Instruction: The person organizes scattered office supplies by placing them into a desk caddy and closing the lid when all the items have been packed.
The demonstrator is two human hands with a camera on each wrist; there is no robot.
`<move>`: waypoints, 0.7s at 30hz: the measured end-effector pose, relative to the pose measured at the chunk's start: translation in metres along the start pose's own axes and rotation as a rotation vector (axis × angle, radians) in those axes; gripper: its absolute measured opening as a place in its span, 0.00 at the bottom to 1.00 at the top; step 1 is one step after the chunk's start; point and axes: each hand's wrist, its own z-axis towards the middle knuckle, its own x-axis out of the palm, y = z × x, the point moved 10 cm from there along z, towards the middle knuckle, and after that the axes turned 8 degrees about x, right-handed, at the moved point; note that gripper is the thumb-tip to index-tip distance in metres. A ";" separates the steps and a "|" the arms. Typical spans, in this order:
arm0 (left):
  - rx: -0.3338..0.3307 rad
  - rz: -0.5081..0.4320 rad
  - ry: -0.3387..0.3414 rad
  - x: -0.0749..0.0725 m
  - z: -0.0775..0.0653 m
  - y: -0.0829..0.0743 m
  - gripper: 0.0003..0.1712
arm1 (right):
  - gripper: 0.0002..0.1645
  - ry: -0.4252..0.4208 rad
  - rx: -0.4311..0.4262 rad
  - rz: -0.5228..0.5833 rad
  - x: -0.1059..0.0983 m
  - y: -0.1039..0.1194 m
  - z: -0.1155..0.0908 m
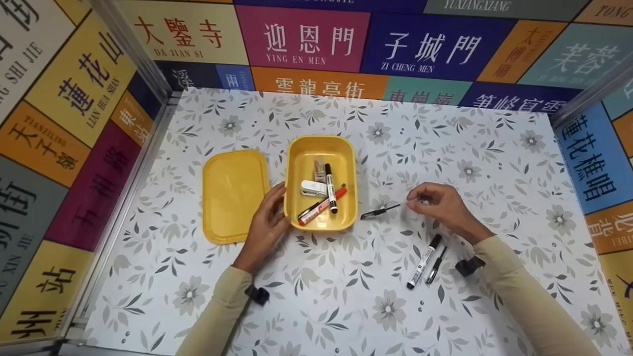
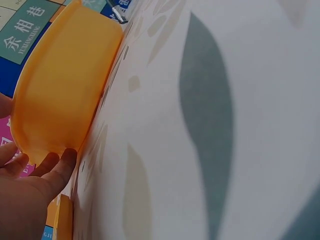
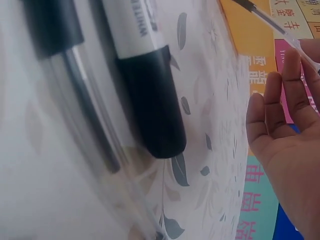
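My left hand (image 1: 271, 217) rests against the left wall of a yellow plastic box (image 1: 292, 148), its fingertips touching the outside in the left wrist view. Inside the box lie a black-and-white marker (image 1: 332, 190), a red-and-white marker (image 1: 319, 208), a white stapler-like object (image 1: 312, 188) and a small packet (image 1: 319, 170). To the right of the box, my right hand (image 1: 440, 202) pinches the end of a clear pen with a black cap (image 1: 378, 212). The pen's capped end points toward the box.
A yellow lid (image 1: 235, 198) lies flat left of the box. Below my right hand, another whiteboard marker (image 1: 424, 262) and a clear pen (image 1: 436, 266) lie side by side on the flower-patterned tabletop (image 1: 346, 301). Sign-printed panels (image 1: 306, 42) enclose the back and sides.
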 end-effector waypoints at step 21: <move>0.003 0.013 -0.002 0.000 0.000 -0.001 0.43 | 0.06 -0.056 -0.082 0.192 -0.007 0.013 -0.001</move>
